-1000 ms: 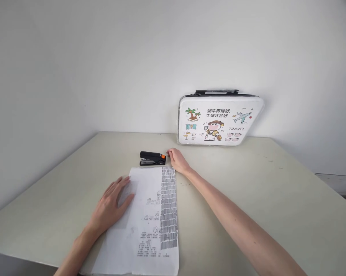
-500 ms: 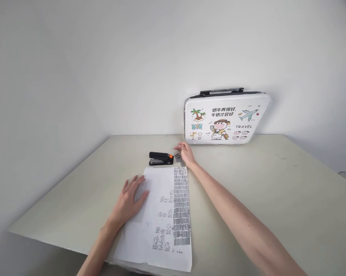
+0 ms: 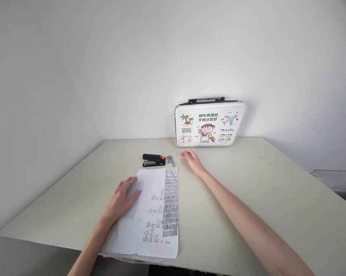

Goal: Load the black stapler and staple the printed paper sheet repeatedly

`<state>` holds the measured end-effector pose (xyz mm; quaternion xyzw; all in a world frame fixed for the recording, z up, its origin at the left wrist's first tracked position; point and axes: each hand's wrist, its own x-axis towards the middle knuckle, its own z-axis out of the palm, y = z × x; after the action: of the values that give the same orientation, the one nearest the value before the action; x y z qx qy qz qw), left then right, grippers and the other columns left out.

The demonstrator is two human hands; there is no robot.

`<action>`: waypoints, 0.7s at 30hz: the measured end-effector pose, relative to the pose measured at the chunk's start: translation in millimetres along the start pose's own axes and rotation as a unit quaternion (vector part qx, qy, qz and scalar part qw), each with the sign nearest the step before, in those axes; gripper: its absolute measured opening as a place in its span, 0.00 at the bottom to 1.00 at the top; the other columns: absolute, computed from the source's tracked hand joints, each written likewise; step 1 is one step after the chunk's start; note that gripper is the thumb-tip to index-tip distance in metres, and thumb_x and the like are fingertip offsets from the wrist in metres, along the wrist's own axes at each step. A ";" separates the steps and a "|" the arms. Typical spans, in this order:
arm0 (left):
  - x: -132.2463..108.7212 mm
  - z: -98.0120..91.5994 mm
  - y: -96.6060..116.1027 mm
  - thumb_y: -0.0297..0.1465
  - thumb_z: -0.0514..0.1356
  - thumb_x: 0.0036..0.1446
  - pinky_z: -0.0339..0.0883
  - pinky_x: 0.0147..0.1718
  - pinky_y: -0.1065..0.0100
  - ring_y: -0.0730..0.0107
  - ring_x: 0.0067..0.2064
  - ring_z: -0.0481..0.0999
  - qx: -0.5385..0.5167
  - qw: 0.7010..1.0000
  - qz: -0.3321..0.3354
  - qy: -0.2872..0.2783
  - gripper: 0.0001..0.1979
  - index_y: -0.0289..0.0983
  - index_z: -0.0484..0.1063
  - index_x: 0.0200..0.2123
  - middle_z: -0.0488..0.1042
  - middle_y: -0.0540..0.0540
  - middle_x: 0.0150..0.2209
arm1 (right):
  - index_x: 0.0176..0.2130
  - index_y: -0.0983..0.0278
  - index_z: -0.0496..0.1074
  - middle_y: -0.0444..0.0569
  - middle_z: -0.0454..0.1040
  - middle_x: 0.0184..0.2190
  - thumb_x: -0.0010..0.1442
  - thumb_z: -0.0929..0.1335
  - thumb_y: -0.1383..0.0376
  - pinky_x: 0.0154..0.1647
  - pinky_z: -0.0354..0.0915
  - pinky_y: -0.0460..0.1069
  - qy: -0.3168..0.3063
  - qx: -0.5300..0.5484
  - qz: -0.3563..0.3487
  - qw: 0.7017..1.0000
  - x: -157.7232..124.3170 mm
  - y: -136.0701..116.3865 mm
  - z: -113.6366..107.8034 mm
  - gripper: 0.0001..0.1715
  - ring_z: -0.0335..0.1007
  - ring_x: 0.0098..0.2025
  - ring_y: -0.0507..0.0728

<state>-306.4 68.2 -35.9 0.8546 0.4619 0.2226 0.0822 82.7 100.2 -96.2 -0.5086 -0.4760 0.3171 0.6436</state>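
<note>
1. Paper (image 3: pixel 150 239) lies flat on the table (image 3: pixel 233 226), close to its front edge
2. The left hand (image 3: pixel 121 200) rests on the paper's left side, fingers spread apart
3. The right hand (image 3: pixel 192 160) is near the gray staples (image 3: pixel 169 159) — I can't tell if its fingertips meet
4. The black stapler (image 3: pixel 153 161) sits just past the paper, right beside the staples
5. A white bag (image 3: pixel 187 142) stands by the wall (image 3: pixel 127 84)
</note>
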 end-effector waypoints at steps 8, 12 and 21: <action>-1.8 -9.7 6.1 0.50 0.53 0.67 0.77 0.46 0.58 0.59 0.42 0.83 -0.036 0.997 -0.063 0.010 0.25 0.46 0.71 0.61 0.76 0.46 0.62 | 0.47 0.57 0.77 0.48 0.81 0.52 0.73 0.64 0.54 0.65 0.64 0.59 -0.032 -0.137 -0.015 0.990 -46.6 -28.5 -89.3 0.14 0.75 0.58 0.60; -0.8 -11.3 7.2 0.52 0.53 0.66 0.77 0.44 0.57 0.63 0.34 0.80 -0.037 0.997 -0.069 0.006 0.27 0.44 0.72 0.60 0.77 0.45 0.61 | 0.47 0.55 0.76 0.49 0.82 0.54 0.71 0.62 0.52 0.64 0.65 0.58 -0.009 -0.222 -0.014 0.975 -72.7 -40.8 -149.9 0.17 0.75 0.59 0.62; 24.7 -16.1 -17.3 0.53 0.55 0.61 0.76 0.46 0.54 0.57 0.37 0.80 -0.023 0.995 -0.089 0.026 0.31 0.39 0.73 0.59 0.78 0.39 0.58 | 0.58 0.56 0.75 0.51 0.73 0.65 0.68 0.61 0.55 0.69 0.61 0.64 0.071 -0.444 0.029 0.893 -130.8 -41.9 -266.5 0.25 0.67 0.68 0.68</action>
<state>-315.1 97.2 -20.1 0.8020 0.5328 0.2470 0.1092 283.5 -122.3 -102.0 -0.7763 -0.5048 0.0544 0.3737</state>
